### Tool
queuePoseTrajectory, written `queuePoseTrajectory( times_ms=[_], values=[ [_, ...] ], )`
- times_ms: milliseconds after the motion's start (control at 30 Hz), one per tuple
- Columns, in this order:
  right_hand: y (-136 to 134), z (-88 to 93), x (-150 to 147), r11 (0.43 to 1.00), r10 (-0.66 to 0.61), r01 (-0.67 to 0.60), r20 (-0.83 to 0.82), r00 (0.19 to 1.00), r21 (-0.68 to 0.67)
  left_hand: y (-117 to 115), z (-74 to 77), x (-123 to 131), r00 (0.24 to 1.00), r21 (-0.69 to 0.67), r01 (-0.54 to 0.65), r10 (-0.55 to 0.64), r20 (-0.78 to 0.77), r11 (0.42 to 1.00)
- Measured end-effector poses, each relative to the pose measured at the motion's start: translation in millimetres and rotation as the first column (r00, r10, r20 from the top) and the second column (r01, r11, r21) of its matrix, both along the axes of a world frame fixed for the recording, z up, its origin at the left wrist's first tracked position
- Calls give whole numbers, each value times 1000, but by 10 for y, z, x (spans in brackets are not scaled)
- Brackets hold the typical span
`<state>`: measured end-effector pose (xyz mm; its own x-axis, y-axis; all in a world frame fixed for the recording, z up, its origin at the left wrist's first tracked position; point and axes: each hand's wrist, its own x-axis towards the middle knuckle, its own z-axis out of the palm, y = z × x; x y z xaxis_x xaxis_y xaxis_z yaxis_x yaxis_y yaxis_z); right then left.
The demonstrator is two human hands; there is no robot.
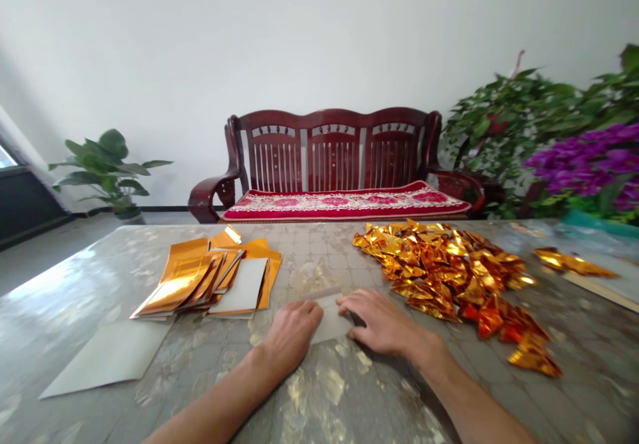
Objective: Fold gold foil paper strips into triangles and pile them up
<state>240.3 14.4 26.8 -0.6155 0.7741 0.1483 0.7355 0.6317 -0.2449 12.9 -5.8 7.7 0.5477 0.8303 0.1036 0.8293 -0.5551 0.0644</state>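
A pale grey-white sheet of foil paper [330, 321] lies on the table in front of me, its far edge apparently folded over. My left hand [294, 327] rests at its left side, fingers curled together and pressed on the paper. My right hand [377, 319] grips the right side, fingertips on the far part and thumb nearer to me. The undersides of both hands are hidden. To the left is a stack of gold foil sheets [187, 277], some with the pale side up. A heap of folded gold foil pieces [439, 264] spreads out on the right.
One loose pale sheet [107, 357] lies at the left of the patterned table [319, 244]. Clear plastic wrapping [529, 234] and a single gold piece [574, 262] are at far right. Behind stand a wooden bench [332, 121], a potted plant [107, 171] and purple flowers [589, 158].
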Motion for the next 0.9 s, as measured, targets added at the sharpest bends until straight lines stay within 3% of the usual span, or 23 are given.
queuePoseTrajectory(
  times_ms=[233, 400, 600, 767, 900],
  values=[
    [25, -145, -131, 992, 65, -68, 35, 997, 106, -158, 132, -15, 997, -33, 10, -7, 76, 999],
    [45, -118, -87, 996, 33, -32, -6, 999, 82, -86, 36, -46, 989, -65, -61, 69, 130, 996],
    [77, -98, -31, 999, -46, 47, -109, 993, 10, 41, -56, -96, 979, -3, -63, 63, 195, 998],
    [168, -223, -144, 979, -201, 203, -182, 963, -10, 80, -8, -125, 965, -15, -81, 82, 250, 997],
    [193, -267, -242, 953, -295, 302, -201, 934, 6, 81, 32, -121, 953, -13, -162, 159, 258, 987]
  ],
)
